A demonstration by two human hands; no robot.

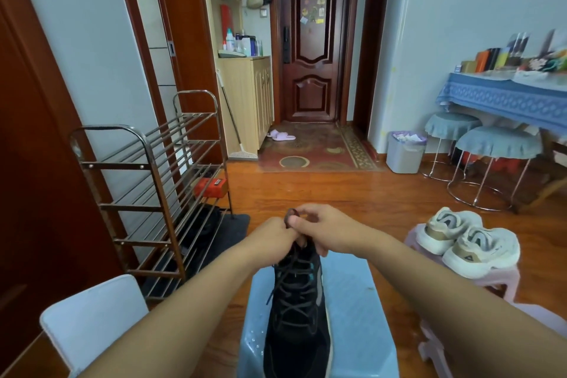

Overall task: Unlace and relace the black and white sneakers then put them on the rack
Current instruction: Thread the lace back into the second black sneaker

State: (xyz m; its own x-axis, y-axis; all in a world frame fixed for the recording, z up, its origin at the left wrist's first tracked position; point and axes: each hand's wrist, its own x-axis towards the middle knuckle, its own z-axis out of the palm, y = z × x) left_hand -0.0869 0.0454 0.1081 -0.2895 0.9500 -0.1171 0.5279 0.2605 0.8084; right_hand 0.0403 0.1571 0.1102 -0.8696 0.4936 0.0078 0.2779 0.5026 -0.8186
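While our left hand [277,232] and right hand [325,228] pinch the lace [290,214], the black sneaker [297,307] sits just below them; lace looks limp, so we'd grip near its tip; rack [147,163] stands left.

On the blue stool [352,301], both hands, left hand [271,233] and right hand [325,228], pinch the black sneaker's [296,316] lace [290,216]; the rack [159,181] stands left of the stool.

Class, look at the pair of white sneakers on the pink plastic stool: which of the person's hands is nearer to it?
Right. The right hand pinches the black lace, on the side toward the white sneakers; the left hand is farther beyond it.
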